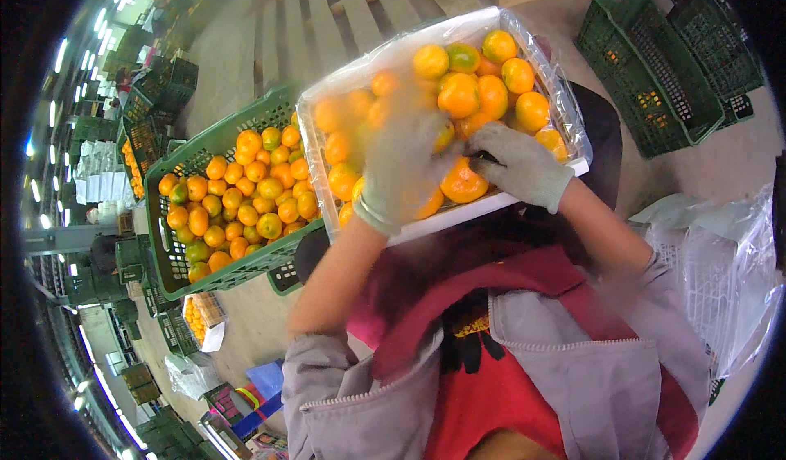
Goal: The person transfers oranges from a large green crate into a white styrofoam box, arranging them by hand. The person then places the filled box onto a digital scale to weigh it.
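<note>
A white box lined with clear plastic [351, 73] lies across my lap, tilted, with orange and partly green tangerines [459, 95] inside. My left hand [405, 162], in a pale work glove, is over the fruit in the box's near part. Its fingers are blurred, and a greenish tangerine [443, 135] shows beside them. Close by on the right, my right hand [519, 164], gloved too, has its fingers curled above a large tangerine [464, 180] at the near wall. Whether either hand grips a fruit is hidden by the gloves and the blur.
Left of the box stands a green plastic crate [230, 283] full of loose tangerines [245, 196]. Another green crate [651, 73] stands on the floor at the upper right. Plastic-lined boxes [712, 275] are stacked at the right. Wooden slats [313, 17] lie beyond the box.
</note>
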A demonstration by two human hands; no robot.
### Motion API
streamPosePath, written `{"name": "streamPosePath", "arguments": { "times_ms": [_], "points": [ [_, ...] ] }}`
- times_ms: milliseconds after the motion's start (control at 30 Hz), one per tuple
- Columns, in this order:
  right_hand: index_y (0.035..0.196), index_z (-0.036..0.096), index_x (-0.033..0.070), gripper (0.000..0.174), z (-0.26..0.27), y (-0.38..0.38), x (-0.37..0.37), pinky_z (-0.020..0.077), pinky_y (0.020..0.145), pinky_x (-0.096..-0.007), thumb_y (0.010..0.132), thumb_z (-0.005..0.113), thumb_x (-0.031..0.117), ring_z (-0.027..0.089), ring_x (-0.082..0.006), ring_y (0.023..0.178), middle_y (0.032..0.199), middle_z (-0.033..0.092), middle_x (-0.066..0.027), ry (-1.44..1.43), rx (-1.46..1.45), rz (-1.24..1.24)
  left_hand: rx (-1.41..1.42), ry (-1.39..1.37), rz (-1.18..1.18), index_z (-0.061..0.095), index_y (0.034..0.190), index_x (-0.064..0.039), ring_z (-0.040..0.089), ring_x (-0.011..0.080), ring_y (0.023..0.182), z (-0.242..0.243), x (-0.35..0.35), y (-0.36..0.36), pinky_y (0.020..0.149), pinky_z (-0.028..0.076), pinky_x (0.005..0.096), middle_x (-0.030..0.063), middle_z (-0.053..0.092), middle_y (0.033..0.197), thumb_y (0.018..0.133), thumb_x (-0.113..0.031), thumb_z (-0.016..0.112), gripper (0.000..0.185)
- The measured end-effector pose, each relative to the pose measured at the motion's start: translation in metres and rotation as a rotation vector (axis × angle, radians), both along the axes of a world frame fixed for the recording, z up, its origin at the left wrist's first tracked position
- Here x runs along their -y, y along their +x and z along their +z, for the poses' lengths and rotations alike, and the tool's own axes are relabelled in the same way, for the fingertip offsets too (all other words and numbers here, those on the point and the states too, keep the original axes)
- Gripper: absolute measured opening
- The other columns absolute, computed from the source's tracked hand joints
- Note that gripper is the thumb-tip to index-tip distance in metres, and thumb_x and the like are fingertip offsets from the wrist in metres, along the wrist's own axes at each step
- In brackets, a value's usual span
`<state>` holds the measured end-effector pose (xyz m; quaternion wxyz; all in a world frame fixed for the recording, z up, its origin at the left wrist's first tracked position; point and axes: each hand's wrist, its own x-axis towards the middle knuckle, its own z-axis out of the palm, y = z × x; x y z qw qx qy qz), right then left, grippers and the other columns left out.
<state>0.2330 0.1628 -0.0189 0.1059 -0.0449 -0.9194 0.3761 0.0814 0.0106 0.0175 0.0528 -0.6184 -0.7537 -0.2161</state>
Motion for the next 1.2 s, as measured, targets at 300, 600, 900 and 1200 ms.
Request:
{"name": "streamPosePath", "arguments": {
  "times_ms": [300,600,900,1200],
  "points": [
    [0.125,0.063,0.014,0.038,0.033,-0.058,-0.055,0.0502,0.095,-0.0443,0.092,0.060,0.032,0.064,-0.0360,0.108,0.120,0.066,-0.0178,0.354,-0.077,-0.101,0.050,-0.075,-0.015,0.059,0.125,-0.004,0.062,0.0302,0.088,-0.029,0.024,0.029,0.077,0.047,0.0440,0.0119,0.067,0.099,0.084,-0.032,0.071,0.050],
    [0.125,0.057,0.007,0.052,0.045,-0.011,-0.055,0.0458,0.101,-0.0394,0.080,0.074,0.026,0.058,-0.0326,0.115,0.121,0.060,-0.0174,-0.039,0.081,-0.023,0.059,-0.004,0.002,0.061,0.118,-0.006,0.061,0.0301,0.085,-0.028,0.028,0.031,0.073,0.046,0.0443,0.0107,0.066,0.095,0.086,-0.032,0.070,0.043],
    [0.128,0.053,0.001,0.052,0.021,0.015,-0.045,0.0479,0.096,-0.0368,0.084,0.073,0.019,0.062,-0.0270,0.108,0.115,0.063,-0.0165,-0.095,0.301,-0.047,0.093,0.066,0.034,0.061,0.098,-0.010,0.061,0.0283,0.078,-0.036,0.032,0.030,0.069,0.044,0.0438,0.0095,0.062,0.080,0.084,-0.036,0.069,0.031],
    [0.122,0.060,0.003,0.040,0.021,0.019,-0.042,0.0467,0.098,-0.0406,0.087,0.070,0.019,0.061,-0.0347,0.112,0.118,0.063,-0.0161,0.087,0.247,0.040,0.070,0.036,0.036,0.061,0.113,-0.009,0.059,0.0266,0.084,-0.036,0.035,0.032,0.074,0.044,0.0419,0.0060,0.059,0.090,0.084,-0.036,0.069,0.040]
  ]
}}
